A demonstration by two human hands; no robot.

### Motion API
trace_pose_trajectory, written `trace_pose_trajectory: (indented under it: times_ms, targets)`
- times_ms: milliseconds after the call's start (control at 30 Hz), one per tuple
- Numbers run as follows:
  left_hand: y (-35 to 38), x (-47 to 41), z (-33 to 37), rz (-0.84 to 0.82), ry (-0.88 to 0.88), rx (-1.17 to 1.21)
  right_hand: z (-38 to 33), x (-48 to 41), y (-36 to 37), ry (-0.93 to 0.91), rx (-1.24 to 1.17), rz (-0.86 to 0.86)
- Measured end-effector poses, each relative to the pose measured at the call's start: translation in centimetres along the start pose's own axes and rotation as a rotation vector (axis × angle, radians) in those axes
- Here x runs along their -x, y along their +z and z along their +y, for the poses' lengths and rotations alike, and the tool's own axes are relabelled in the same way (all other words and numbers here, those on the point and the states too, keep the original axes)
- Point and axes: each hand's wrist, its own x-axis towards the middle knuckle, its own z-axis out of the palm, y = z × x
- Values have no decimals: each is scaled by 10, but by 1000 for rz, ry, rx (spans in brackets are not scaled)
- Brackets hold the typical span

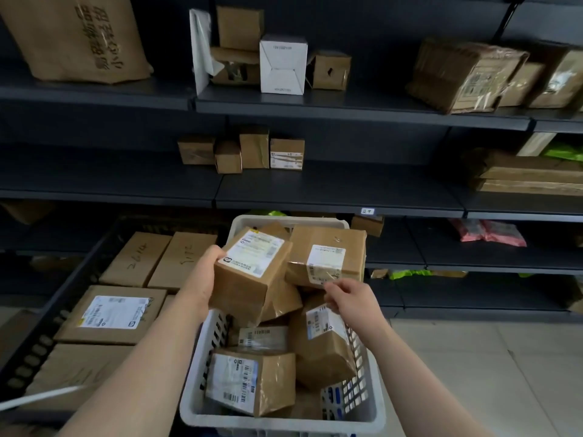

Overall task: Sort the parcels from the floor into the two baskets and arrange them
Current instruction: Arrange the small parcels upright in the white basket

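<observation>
**Parcel held over a full basket**

The left hand (pixel 202 279) has its grip closed on a brown labelled parcel (pixel 249 272), fingers round its left edge. It holds the parcel tilted above the white basket (pixel 284 421), toward 11 o'clock. The right hand (pixel 348 299) curls its fingers at the lower edge of a larger parcel (pixel 326 244) lying at 1 o'clock. Whether that grip pinches it cannot be told. At 9 o'clock of the basket lie flat boxes (pixel 116 313).

left grip (pixel 202 272) holds a labelled brown parcel (pixel 252 272) above the full white basket (pixel 284 421).
</observation>
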Motion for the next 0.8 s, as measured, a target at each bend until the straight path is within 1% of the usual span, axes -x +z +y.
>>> trace_pose_trajectory:
  times_ms: [67,133,233,300,333,433,633,800]
  targets:
    - [-1,-8,-5,13,30,33,-10,-4,4,-137,160,48]
    - [2,-16,-13,30,31,19,-17,-14,6,-218,318,88]
    - [4,-29,-26,14,-45,38,-22,-31,7,-258,674,116]
    - [6,-38,-32,-11,-91,13,-22,-42,6,-210,861,119]
    - [8,-42,-33,-10,-93,-9,-20,-47,4,-167,899,112]
    - [12,-53,-31,29,-56,-18,-17,-60,-1,-64,904,66]
    - [13,-82,-18,139,42,-30,-25,-78,-7,-12,998,54]
    - [19,-94,-16,78,46,-35,-37,-95,-8,64,1036,-24]
